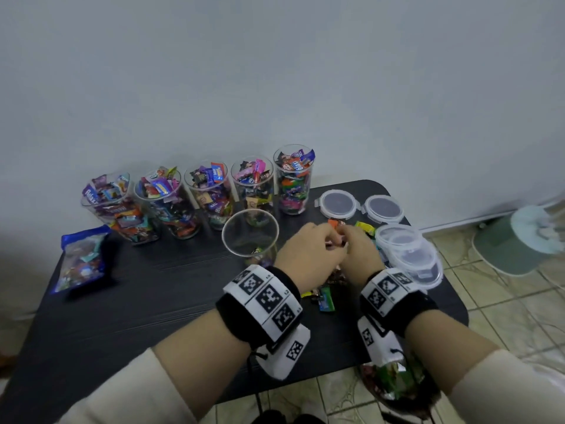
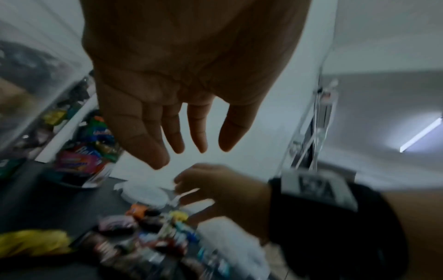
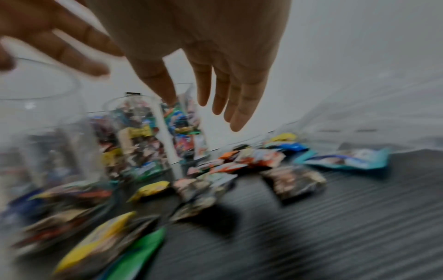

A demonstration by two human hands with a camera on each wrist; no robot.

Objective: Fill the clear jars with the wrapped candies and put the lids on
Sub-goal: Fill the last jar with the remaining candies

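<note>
Nearest, two wrists in marker bands over the near edge of the dark table (image 1: 128, 304); left hand (image 1: 305, 250) and right hand (image 1: 359, 252) side by side above the loose wrapped candies (image 1: 324, 296); in the wrist views both hands show straight, spread fingers with nothing in them, though the head view, which sees only their backs, cannot confirm it.

Item, loose candies: scattered flat on the table under and just beyond the hands, some yellow and green pieces nearest the person.

Item, sixth jar (image 1: 250, 235): upright, just left of the left hand, lidless, only a few candies at its bottom; judged the jar now being filled.

Item, lids (image 1: 409, 255): a leaning stack just right of the right hand; two more (image 1: 337, 203) lying flat farther back.

Item, five filled jars (image 1: 211, 194): a row along the far edge by the wall, heaped to the rim, none lidded.

Item, blue candy bag (image 1: 81, 260): left, well apart.

Handling note: gather a small handful rather than a heap; carry it over the jar mouth before letting go; keep the wrist clear of the rim, since a nearly empty jar would probably tip easily; press heaped candies down before lidding.
</note>
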